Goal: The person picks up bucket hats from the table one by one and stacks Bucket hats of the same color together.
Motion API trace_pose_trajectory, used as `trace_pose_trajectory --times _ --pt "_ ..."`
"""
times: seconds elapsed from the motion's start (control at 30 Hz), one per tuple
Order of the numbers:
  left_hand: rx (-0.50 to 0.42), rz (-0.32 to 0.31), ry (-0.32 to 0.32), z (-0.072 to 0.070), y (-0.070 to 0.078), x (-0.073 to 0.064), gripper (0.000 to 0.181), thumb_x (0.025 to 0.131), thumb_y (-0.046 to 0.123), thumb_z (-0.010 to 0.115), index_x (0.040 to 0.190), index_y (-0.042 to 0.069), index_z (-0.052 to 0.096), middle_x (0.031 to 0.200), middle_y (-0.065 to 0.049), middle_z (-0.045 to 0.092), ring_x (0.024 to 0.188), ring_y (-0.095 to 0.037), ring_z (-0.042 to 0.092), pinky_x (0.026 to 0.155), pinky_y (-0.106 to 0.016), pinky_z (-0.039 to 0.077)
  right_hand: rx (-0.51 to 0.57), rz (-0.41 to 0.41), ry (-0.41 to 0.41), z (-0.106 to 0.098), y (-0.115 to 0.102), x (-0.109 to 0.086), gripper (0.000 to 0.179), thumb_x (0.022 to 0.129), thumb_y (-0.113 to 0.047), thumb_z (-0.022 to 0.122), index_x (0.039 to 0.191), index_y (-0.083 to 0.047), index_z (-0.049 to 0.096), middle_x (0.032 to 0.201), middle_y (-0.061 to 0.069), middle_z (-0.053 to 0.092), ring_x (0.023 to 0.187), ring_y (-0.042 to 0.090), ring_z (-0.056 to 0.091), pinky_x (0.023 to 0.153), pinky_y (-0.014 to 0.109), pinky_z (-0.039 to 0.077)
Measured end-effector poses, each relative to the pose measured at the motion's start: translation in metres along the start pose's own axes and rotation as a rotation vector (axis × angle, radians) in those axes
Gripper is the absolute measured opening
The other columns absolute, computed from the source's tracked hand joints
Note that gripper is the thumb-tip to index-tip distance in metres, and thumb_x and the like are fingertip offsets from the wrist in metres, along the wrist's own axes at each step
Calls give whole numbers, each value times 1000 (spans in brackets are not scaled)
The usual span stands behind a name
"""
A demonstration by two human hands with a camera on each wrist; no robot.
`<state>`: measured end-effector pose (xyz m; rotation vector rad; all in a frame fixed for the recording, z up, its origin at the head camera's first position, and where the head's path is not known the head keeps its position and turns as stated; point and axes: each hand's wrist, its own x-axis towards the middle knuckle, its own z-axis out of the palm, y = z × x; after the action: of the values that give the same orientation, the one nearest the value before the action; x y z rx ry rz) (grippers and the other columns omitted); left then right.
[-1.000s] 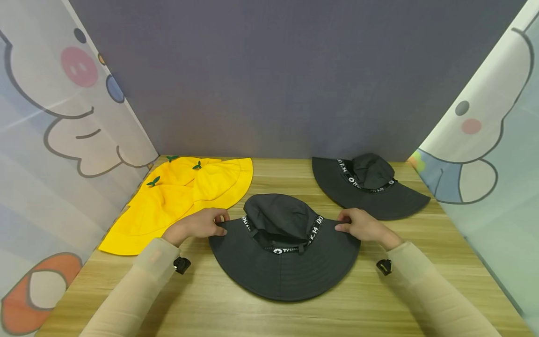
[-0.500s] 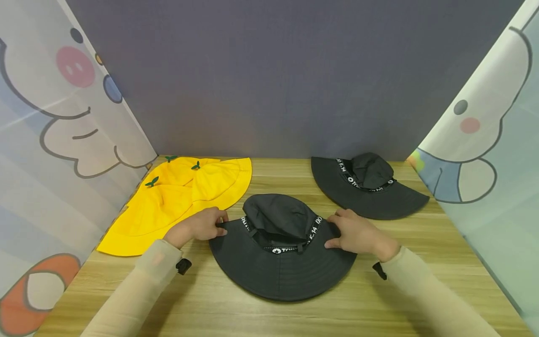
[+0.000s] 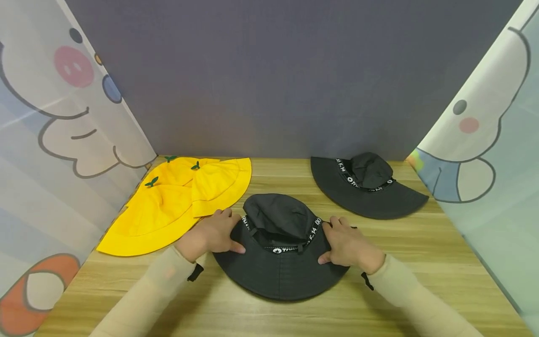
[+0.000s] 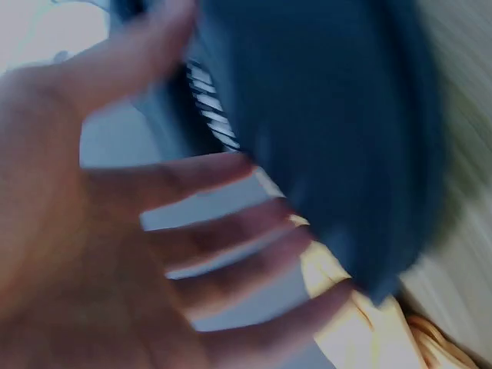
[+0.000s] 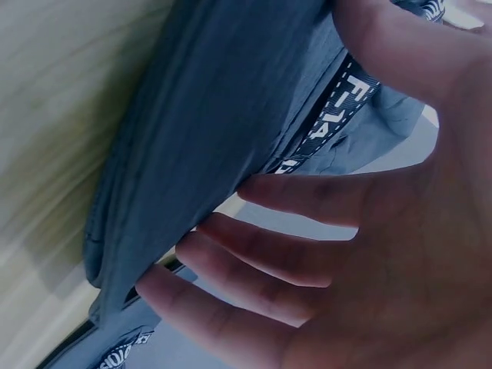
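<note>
A black wide-brimmed bucket hat (image 3: 280,274) lies folded on the table, its crown up at the back and a black-and-white lettered band round it. My left hand (image 3: 212,236) holds the left end of the brim, thumb in front and fingers at the back edge. At the other end, my right hand (image 3: 347,245) holds the brim the same way. In the right wrist view the fingertips touch the folded edge of the hat (image 5: 207,131) while the thumb lies over the brim. The left wrist view is blurred; spread fingers reach the edge of the hat (image 4: 330,131).
Several overlapping yellow hats (image 3: 164,210) with green sprouts lie on the left, close to my left hand. Another folded black hat (image 3: 379,201) rests at the back right. A grey panel (image 3: 269,79) stands behind the wooden table (image 3: 236,318), with cartoon-printed sheets at both sides.
My right hand has slid inward along the brim, its thumb further over it. My left hand has also shifted inward, later. The hat's brim ends look drawn in slightly.
</note>
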<state>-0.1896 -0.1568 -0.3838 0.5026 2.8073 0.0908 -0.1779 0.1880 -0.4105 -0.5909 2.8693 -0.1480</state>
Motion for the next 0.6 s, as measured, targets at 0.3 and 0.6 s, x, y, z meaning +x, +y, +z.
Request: trace_pose_trajectory --times 0.3,0.6 --pt "106 -29 -44 12 22 1 110 67 63 87 150 4 46 143 -20 44 133 -39 41 99 -56 45 23 7 3 2 7 -1 92 75 -52 87 142 1 53 123 16 51 118 38 48 86 59 50" --pt "111 -23 -10 16 30 13 109 67 64 87 151 7 45 145 -19 45 134 -39 41 101 -61 40 27 8 24 1 22 1 92 74 -51 87 142 1 52 127 17 52 122 39 48 89 64 47"
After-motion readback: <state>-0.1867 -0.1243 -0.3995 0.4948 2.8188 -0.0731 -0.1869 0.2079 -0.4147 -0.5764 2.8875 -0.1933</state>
